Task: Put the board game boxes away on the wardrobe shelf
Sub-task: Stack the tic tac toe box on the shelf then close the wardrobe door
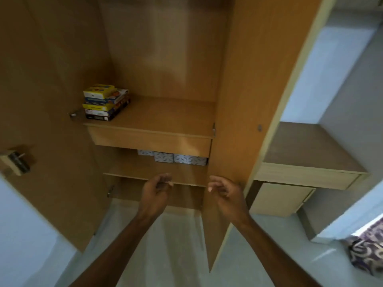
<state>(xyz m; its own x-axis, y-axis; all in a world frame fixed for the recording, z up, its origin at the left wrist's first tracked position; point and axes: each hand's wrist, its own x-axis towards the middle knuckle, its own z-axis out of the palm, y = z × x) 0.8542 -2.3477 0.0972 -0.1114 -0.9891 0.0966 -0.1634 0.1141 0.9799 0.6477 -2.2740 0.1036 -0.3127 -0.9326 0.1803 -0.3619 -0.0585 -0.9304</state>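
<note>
Bare and empty, your fingers (165, 180) on the left hand (155, 191) are loosely curled with nothing between them, and the right hand (224, 193) matches it, fingers half-bent and apart, holding nothing. Both hands hover low, in front of the lower shelf (157, 179), the right one just beside the edge of the open right door (238, 100).

Look up and to the left from there: the stack of board game boxes (105, 102) sits on the upper shelf (165, 114), tucked against the wardrobe's left wall, near the front edge. Several flat boxes lie one on another, long sides running back into the wardrobe and slightly skewed to the right, yellow ones among darker ones. Your left hand is the nearer of the two, though both are well apart from the stack and well below it.

Under that shelf, patterned grey boxes (180, 158) line the back of the lower shelf. No game box is in your hands or on the floor (165, 245) in view, so I'd judge the putting-away done or nearly so; closing the doors looks likely next.
</note>
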